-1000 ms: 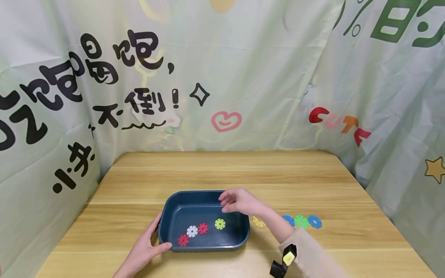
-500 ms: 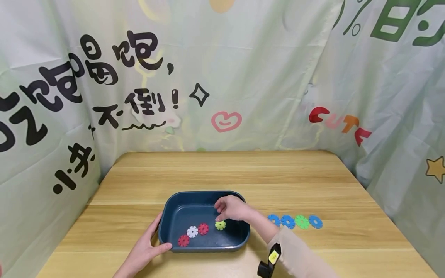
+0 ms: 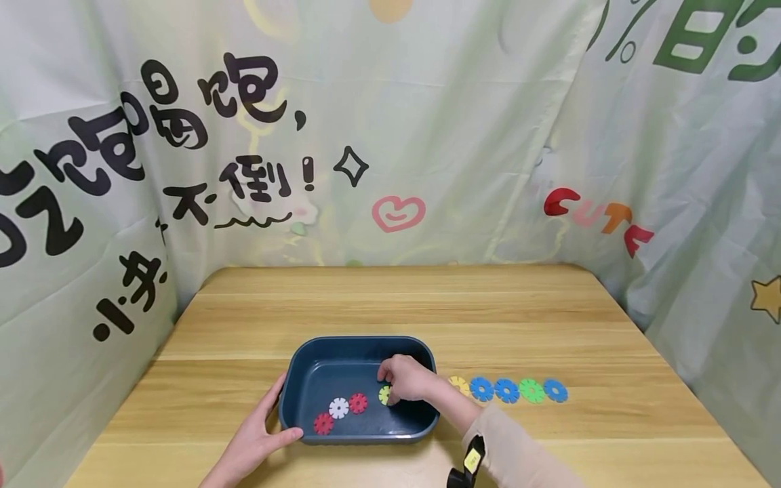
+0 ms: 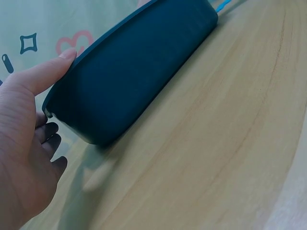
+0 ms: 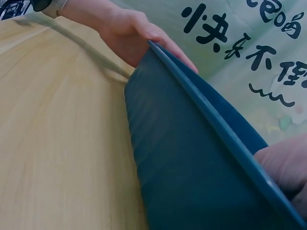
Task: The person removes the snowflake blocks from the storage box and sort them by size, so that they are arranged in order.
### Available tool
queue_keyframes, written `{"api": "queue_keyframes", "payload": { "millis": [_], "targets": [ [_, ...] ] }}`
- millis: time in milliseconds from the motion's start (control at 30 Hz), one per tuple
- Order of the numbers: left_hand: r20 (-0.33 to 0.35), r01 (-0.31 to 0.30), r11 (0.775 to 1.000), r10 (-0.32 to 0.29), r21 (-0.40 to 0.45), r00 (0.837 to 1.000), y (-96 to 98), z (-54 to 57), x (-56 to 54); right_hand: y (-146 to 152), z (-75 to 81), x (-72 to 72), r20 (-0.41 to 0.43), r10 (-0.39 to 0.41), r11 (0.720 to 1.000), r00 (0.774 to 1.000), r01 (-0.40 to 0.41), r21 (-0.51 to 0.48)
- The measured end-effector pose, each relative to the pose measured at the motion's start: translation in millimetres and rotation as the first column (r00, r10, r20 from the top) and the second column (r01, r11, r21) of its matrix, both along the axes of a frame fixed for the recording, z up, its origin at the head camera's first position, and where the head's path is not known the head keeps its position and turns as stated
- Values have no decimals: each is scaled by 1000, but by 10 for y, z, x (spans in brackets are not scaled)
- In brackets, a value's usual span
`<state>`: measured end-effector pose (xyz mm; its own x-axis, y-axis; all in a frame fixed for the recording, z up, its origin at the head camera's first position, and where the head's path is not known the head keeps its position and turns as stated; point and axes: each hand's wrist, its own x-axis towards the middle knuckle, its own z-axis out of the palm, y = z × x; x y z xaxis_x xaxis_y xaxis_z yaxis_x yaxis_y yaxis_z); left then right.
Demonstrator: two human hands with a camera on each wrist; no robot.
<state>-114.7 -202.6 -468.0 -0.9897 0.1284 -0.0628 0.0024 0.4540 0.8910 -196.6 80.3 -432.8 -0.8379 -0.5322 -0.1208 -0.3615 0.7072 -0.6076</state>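
A dark blue plastic bin (image 3: 342, 438) sits on the table, its end near my left hand (image 3: 253, 437) and its other end under my right forearm. My left hand holds the near left corner. In the left wrist view the thumb lies on the rim and the fingers go round the outside. My right hand (image 3: 407, 379) reaches down inside the bin. Its thumb and index fingertip are at a yellow-green notched snowflake disc (image 3: 383, 395), partly covered by the thumb; I cannot tell whether they pinch it. Left of it lie a red disc (image 3: 358, 403), a white disc (image 3: 338, 408) and another red disc (image 3: 323, 424).
On the wooden table (image 3: 610, 434), right of the bin, a row of notched discs runs sideways: a yellow one (image 3: 459, 385) partly behind the right forearm, two blue, a green one (image 3: 532, 390) and a blue one (image 3: 555, 390). Printed curtains (image 3: 451, 156) hang round the table.
My right hand has moved down into the bin, from above its far right side to the yellow-green disc. The left hand keeps its hold at the corner; the bin stays in place.
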Motion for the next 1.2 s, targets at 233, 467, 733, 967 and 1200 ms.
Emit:
{"api": "queue_keyframes", "payload": {
  "millis": [233, 467, 733, 967, 1200],
  "targets": [
    [-14, 3, 1000, -3, 2, 1000, 13, 11, -6, 6, -18, 15, -31, 34, 999, 999, -33, 40],
    [16, -9, 1000, 9, 0, 1000, 15, 3, -14, -8, -47, 6, -50, 54, 998, 997, -52, 47],
    [20, -15, 1000, 15, -2, 1000, 18, 16, -8, -19, -40, -8, 32, 53, 990, 998, -48, -134],
    [20, -10, 1000, 10, -5, 1000, 17, 9, -11, 30, 20, -52, 140, 40, 950, 989, 5, -311],
    [-3, 0, 1000, 0, -5, 1000, 11, -4, -10, 166, 170, -96, 185, 43, 884, 982, 49, -466]
  ]
}}
